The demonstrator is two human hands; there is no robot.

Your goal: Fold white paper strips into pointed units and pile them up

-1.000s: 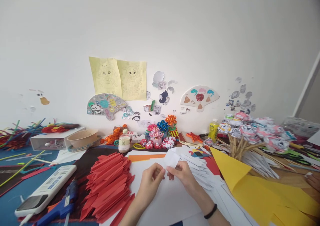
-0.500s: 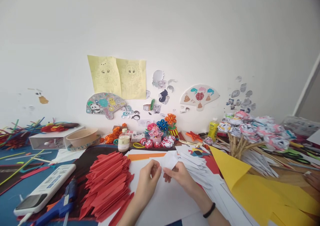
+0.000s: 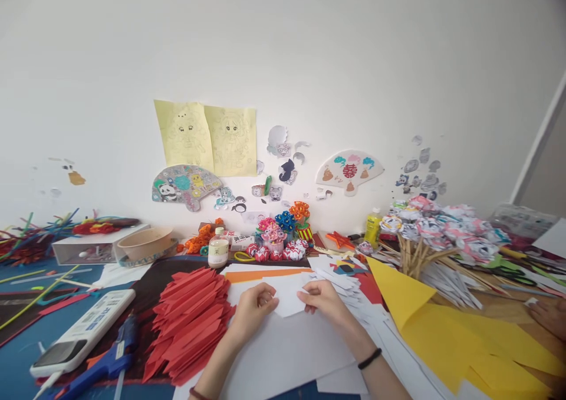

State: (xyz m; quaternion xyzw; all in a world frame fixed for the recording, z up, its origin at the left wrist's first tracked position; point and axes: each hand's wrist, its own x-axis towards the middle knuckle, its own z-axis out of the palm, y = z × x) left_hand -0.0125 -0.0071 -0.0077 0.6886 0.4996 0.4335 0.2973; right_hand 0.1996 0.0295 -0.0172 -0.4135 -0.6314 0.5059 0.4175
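Note:
A small piece of white paper (image 3: 289,297) is stretched between my two hands, above larger white sheets (image 3: 292,356) on the table. My left hand (image 3: 255,310) pinches its left side with thumb and curled fingers. On the opposite side, my right hand (image 3: 325,302) grips the edge between thumb and fingers; a black band circles that wrist. To the left of my hands lies a thick stack of folded red paper strips (image 3: 190,323). Folded white paper pieces (image 3: 342,287) are fanned out just beyond my right hand.
Yellow paper sheets (image 3: 469,335) spread at the right, below a bundle of paper flowers (image 3: 446,229). A blue glue gun (image 3: 110,358) and a white power strip (image 3: 84,332) occupy the left. A glass jar (image 3: 218,248) stands behind. Another person's hand (image 3: 548,314) shows at the far right.
My hands have moved apart, and the small white paper now shows flat between them. The large white sheet beneath has shifted. The other person's hand shows more at the right edge.

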